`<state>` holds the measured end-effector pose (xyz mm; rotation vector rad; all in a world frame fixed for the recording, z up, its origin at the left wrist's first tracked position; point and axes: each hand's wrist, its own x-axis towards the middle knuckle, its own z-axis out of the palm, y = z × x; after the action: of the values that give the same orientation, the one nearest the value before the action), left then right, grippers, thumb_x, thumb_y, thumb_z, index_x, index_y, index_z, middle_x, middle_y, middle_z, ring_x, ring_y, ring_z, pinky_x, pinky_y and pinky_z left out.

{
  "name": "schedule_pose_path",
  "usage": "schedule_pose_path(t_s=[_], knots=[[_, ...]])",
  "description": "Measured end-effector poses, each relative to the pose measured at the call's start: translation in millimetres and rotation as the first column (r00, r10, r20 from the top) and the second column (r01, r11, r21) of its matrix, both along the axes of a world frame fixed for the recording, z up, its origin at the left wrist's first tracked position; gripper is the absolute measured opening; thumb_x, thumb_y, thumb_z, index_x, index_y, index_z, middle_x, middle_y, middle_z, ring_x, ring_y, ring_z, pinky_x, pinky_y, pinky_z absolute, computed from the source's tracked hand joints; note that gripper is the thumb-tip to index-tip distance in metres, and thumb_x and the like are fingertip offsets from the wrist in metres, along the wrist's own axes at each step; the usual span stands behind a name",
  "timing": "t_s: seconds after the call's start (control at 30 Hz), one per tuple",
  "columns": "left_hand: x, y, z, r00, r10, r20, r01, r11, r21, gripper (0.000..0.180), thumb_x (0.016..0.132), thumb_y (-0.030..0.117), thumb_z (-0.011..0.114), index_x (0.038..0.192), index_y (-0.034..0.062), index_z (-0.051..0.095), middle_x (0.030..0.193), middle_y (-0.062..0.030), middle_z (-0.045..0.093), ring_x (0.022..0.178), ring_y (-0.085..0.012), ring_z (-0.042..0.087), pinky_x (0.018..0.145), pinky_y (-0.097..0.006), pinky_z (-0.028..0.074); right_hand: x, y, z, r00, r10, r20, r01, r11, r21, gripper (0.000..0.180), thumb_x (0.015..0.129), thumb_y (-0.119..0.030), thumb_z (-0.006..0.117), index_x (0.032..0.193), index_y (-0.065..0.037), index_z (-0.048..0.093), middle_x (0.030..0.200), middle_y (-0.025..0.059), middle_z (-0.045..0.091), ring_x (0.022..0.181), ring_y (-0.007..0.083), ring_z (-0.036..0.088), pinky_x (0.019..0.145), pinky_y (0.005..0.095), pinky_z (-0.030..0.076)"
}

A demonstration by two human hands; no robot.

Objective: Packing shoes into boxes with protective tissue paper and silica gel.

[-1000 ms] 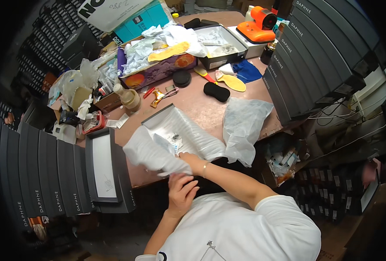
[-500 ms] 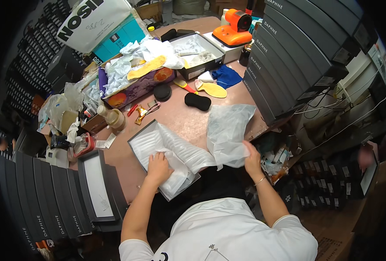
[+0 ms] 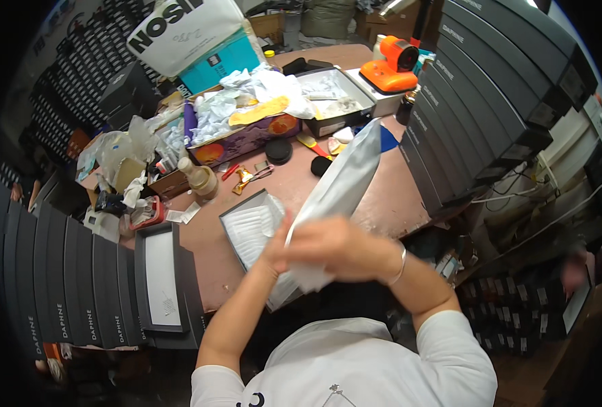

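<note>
white bag (image 3: 338, 183), long and pale, rises tilted from the hands at centre frame toward the upper right, above the brown table (image 3: 382, 203). right hand (image 3: 342, 247) wraps its lower end, fingers curled shut around it. left hand (image 3: 278, 239) pinches the same end just beside it. open box (image 3: 250, 227) with white tissue lies left of the hands.

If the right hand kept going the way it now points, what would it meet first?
The right hand points toward the person's left and already seems to touch the left hand on the white bag. Beyond lies the open box, probably lower; depth is unclear.
</note>
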<state>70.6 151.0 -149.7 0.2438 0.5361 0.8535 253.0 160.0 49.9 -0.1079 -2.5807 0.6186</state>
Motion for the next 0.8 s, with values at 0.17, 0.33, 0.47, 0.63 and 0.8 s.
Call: schedule_pose_path(t_s=[0.17,0.33,0.47,0.63,0.8], knots=[[-2.5,-55.8,5.4,0.915,0.322,0.244,-0.326,0.945,-0.023,0.054,0.09,0.041,0.053,0.131,0.0053,0.051,0.117,-0.0099,0.056,0.112,-0.0188,0.055,0.097,-0.034,0.045,-5.7,-85.2,-109.6,0.853,0.5,0.149,-0.305,0.71,-0.635,0.035,0.088,-0.01,0.058,0.122,-0.004,0.053,0.117,0.0161,0.055,0.104,0.0298,0.058,0.083,0.0351,0.049],[-80.3,-89.6,69.2,0.664,0.727,-0.175,-0.648,0.676,0.35,0.043,0.088,0.022,0.062,0.127,0.0054,0.055,0.111,-0.0078,0.058,0.109,-0.0172,0.056,0.096,-0.031,0.046,46.5,-59.9,-132.1,0.976,-0.12,-0.184,-0.205,-0.188,-0.961,0.068,0.089,-0.008,0.059,0.149,-0.013,0.027,0.152,0.0108,0.022,0.136,0.0319,0.034,0.105,0.0528,0.039],[-90.2,-79.6,85.2,-0.222,0.786,-0.577,0.099,0.607,0.788,0.052,0.076,-0.005,0.06,0.127,0.0061,0.055,0.118,-0.0093,0.051,0.11,-0.0217,0.052,0.098,-0.032,0.04,-0.9,-58.4,-119.5,0.898,-0.359,-0.255,-0.399,-0.417,-0.817,0.064,0.09,-0.007,0.058,0.147,-0.008,0.027,0.146,0.016,0.031,0.133,0.0313,0.037,0.101,0.0516,0.043],[-26.1,-48.0,4.8,0.541,0.781,-0.312,-0.774,0.607,0.178,0.072,0.091,0.011,0.06,0.15,0.0085,0.019,0.143,-0.0143,0.037,0.13,-0.0217,0.038,0.102,-0.033,0.037,-52.8,-39.6,-220.7,0.884,-0.451,0.118,0.261,0.269,-0.927,0.062,0.09,-0.005,0.051,0.145,0.002,0.024,0.14,0.0248,0.039,0.134,0.0399,0.034,0.107,0.0488,0.034],[4.5,-49.4,-42.9,0.741,0.554,-0.379,-0.547,0.826,0.138,0.063,0.091,0.017,0.062,0.142,-0.0028,0.031,0.14,-0.0144,0.041,0.128,-0.0214,0.04,0.105,-0.033,0.033,-35.5,-50.3,-235.6,0.883,-0.44,0.164,0.451,0.696,-0.56,0.066,0.087,-0.004,0.051,0.146,0.003,0.021,0.145,0.0304,0.03,0.134,0.0403,0.033,0.108,0.0402,0.032]])
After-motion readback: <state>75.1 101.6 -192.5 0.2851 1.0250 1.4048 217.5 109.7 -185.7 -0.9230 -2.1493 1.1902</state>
